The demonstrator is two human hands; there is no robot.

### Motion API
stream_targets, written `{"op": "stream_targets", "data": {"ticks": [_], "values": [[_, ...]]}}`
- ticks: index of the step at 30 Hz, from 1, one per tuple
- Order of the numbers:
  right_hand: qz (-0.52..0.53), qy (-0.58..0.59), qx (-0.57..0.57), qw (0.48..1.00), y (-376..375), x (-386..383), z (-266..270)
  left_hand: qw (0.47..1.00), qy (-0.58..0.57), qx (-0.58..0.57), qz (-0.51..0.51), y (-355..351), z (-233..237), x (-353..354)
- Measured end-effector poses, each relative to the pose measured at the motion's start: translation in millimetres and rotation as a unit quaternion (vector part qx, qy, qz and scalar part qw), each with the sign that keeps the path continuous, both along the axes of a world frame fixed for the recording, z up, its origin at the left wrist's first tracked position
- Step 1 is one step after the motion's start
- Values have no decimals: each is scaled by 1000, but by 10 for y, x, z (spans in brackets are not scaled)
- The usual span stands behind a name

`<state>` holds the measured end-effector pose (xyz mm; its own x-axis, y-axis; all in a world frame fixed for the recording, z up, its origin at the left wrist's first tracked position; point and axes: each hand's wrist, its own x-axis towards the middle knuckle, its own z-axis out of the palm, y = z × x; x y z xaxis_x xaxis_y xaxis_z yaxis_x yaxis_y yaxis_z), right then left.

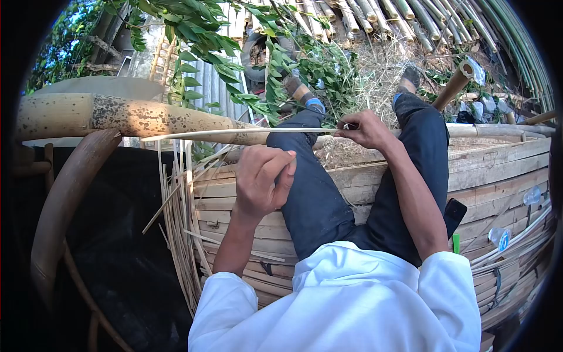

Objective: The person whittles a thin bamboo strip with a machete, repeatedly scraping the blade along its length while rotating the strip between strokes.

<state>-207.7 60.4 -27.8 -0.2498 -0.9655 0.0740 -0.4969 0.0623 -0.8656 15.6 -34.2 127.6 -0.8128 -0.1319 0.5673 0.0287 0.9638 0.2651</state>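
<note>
My right hand (365,130) is closed around the right end of a thin, pale bamboo strip (205,134). The strip runs leftward, roughly level, above my thighs. A small dark object (350,125) shows at those fingers, too little of it visible to name. My left hand (264,178) is raised just below the strip and apart from it, with its fingers curled and thumb drawn in close to the index finger. Whether anything is pinched there cannot be seen.
I sit on a slatted bamboo platform (387,182). A thick bamboo pole (176,119) crosses in front. Loose strips (176,229) hang at left. A phone (454,214) and plastic cups (499,237) lie at right. Beyond are leafy branches (202,35), a tyre (258,56) and stacked bamboo (410,17).
</note>
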Motion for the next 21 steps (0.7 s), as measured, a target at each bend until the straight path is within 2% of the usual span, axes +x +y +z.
{"op": "stream_targets", "data": {"ticks": [1,2,3,4,6,7,9,10,11,13,15,17,21], "values": [[8,-63,-21,998,-6,-6,30,996,22,71,-42,72,-78,19],[13,-117,25,993,11,-39,72,994,-12,95,-58,149,-170,25],[13,-114,24,993,34,-63,122,989,-46,118,-74,220,-287,16],[8,-155,29,987,72,-82,152,989,-44,117,-75,273,-430,16],[-4,-225,31,974,118,-141,27,974,-110,199,-17,350,-729,-4],[-8,-221,32,975,141,-140,112,974,-107,200,-22,368,-839,-46],[-24,-341,40,939,183,-76,276,910,-103,387,110,405,-1003,-126],[-8,-390,14,921,158,-41,197,881,-105,445,123,404,-1055,-181],[6,-442,7,897,150,6,174,880,-101,447,122,408,-1121,-247],[-6,-473,-13,881,91,144,159,806,-63,572,138,424,-1209,-382],[-10,-495,-11,869,37,246,161,812,-58,567,125,487,-1223,-473],[3,-528,-17,849,19,324,112,796,3,591,127,567,-1257,-531],[9,-484,9,875,-9,345,93,785,19,599,155,603,-1297,-489]]}}
